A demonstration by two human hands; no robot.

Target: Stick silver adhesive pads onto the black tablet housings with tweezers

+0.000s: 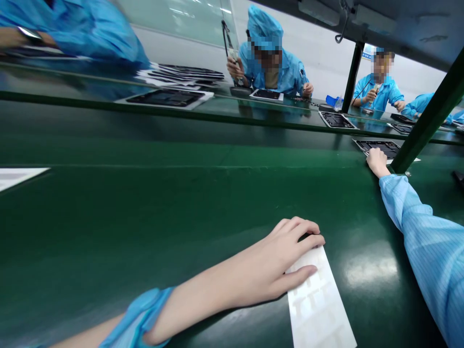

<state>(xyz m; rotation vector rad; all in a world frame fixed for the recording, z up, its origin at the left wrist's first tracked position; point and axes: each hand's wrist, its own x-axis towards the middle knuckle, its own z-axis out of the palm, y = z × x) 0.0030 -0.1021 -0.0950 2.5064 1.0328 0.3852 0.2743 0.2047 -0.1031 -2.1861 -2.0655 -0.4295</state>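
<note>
The dark panel [384,145] lies just beyond the curled right grip [377,161], the nearer hand, whether pinching I cannot tell, while the spread left grip [290,252] rests on a white sheet [322,311] running lengthwise back toward the wearer.

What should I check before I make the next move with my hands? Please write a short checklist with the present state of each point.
1. Left hand on the sheet: ok, it rests on the far end.
2. Sheet wholly in view: not ok, the picture's bottom edge cuts it off.
3. Right hand at the panel: ok, at its near edge.
4. Right hand's grip: cannot tell, its fingertips are hidden.
5. Panel fully visible: not ok, the post and right hand cover parts.
6. Co-workers' hands apart from yours: ok, those visible are farther off.
</note>
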